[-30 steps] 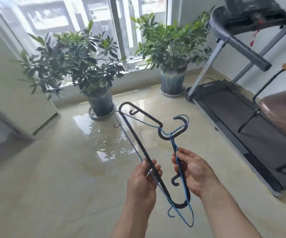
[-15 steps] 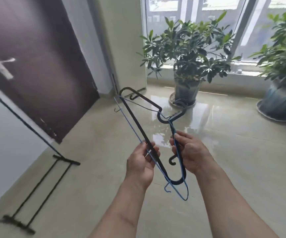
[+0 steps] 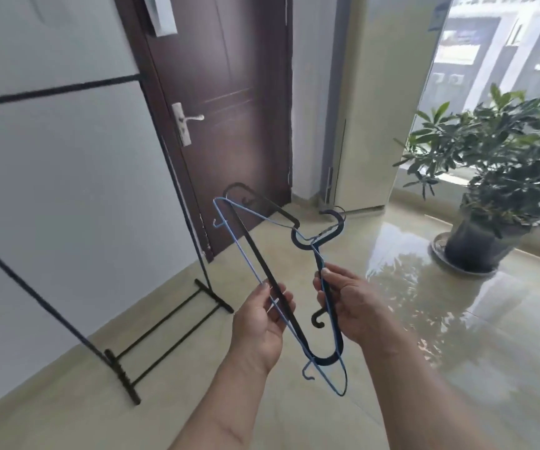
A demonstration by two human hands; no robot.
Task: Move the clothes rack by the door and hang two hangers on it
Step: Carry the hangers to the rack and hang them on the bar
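Holding two hangers together at centre frame, one black hanger [image 3: 263,271] of flat plastic and one blue hanger [image 3: 245,254] of thin wire, lying against each other and tilted, their hooks up at centre right of the pair. My left hand [image 3: 258,323] sits lower centre, thumb and fingers [image 3: 286,305] curled partway round the long bars of both hangers; grip closed on them. My right hand [image 3: 353,306] sits just right of it, thumb and fingers pinched on the hangers' other arm, below the hooks; the fingertips meet the black plastic and the blue wire runs alongside, so I cannot tell if both are pinched there. Hands near each other, not touching.

Clothes rack [image 3: 164,323]: black metal frame at left of frame, against the white wall [image 3: 67,190]. Its top bar crosses upper left; one upright runs down just beside the dark brown door [image 3: 229,125], feet on the glossy tiled floor [image 3: 456,352]. No hanger on the bar where visible. Potted plant [image 3: 495,196] at right edge by the window.
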